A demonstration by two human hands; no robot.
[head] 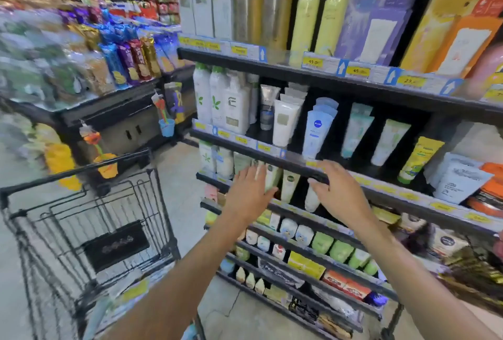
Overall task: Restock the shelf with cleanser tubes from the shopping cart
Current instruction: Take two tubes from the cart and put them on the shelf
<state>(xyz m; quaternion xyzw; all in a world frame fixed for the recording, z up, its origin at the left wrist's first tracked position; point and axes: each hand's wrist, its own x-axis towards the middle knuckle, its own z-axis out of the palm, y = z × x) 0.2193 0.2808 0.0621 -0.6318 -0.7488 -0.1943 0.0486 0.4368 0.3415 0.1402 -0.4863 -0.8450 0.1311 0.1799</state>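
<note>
Both my hands reach toward a black store shelf (299, 165) lined with upright cleanser tubes. My left hand (249, 192) is spread flat with straight fingers in front of pale green tubes (289, 184) on the lower row, holding nothing. My right hand (336, 190) rests its fingertips on the shelf's front rail, fingers relaxed and empty. On the row above stand a white tube (284, 122), a blue tube (315, 133) and mint tubes (353, 133). The wire shopping cart (89, 231) stands at lower left; some packaged items (130, 290) lie blurred in its bottom.
Tall bottles and boxes (304, 18) fill the top shelf. Lower rows hold small jars and boxes (321, 241). A snack display (81, 62) on a black counter stands behind the cart. Grey floor (185, 203) runs between the cart and the shelving.
</note>
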